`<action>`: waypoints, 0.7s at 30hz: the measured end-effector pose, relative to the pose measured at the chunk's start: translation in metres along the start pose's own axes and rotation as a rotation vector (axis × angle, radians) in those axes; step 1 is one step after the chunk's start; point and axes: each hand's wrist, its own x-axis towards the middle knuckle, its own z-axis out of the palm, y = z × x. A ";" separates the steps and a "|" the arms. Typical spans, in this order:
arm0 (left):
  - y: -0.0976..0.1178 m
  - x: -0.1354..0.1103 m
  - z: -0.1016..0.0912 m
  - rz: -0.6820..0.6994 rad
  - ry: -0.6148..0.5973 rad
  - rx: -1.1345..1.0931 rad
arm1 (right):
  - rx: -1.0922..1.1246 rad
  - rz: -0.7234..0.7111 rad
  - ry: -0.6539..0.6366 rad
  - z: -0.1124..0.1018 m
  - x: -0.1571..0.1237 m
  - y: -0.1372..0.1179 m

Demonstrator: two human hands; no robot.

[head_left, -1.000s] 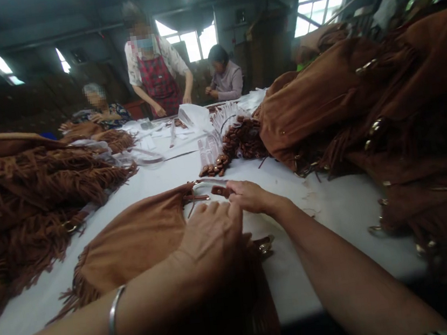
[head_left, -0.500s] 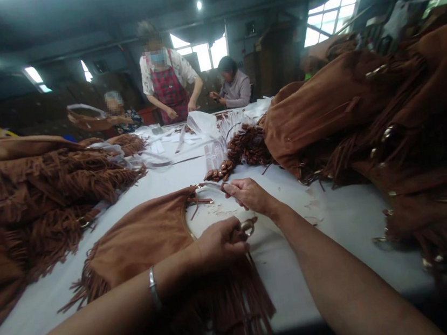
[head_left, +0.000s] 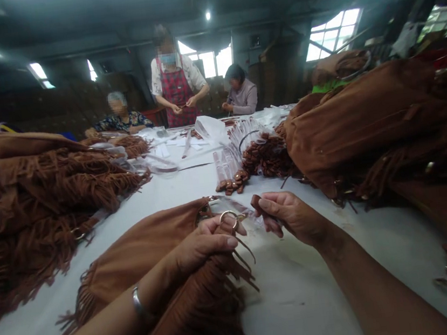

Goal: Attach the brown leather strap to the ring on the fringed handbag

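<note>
A brown suede bag point(head_left: 146, 239) with long fringe point(head_left: 195, 307) lies on the white-covered table in front of me. My left hand point(head_left: 203, 246) is closed at its near side, fingers pinching a gold metal ring point(head_left: 228, 212) with a clasp. My right hand point(head_left: 294, 216) is just to the right and grips a brown strap end point(head_left: 256, 202). Clear plastic wrap point(head_left: 234, 205) runs from near the strap end toward the bag's far corner. Strap end and clasp are close together but apart.
Piles of fringed brown bags flank me, left point(head_left: 45, 178) and right point(head_left: 355, 113). Plastic-wrapped straps with brown ends point(head_left: 262, 154) lie bundled ahead. Across the table are a standing person in a checked apron point(head_left: 177, 89) and two seated people.
My left hand has turned, bringing the ring upright. My right hand has moved right and turned, exposing the strap end. The view has shifted; across the table, the seated person at left has lowered a brown item.
</note>
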 end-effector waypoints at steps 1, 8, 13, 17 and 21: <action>-0.002 0.004 -0.003 -0.007 -0.017 -0.025 | 0.016 0.027 -0.042 0.002 0.000 0.001; -0.010 0.019 -0.008 -0.085 -0.149 -0.045 | -0.042 0.144 -0.114 0.006 0.007 0.004; -0.007 0.017 -0.006 -0.096 -0.136 0.055 | -0.027 0.205 -0.035 0.003 0.013 0.010; -0.005 0.015 -0.006 -0.146 -0.183 0.075 | 0.088 0.244 0.005 0.005 0.014 0.015; -0.003 0.013 -0.005 -0.134 -0.213 0.092 | 0.109 0.265 -0.086 0.007 0.011 0.013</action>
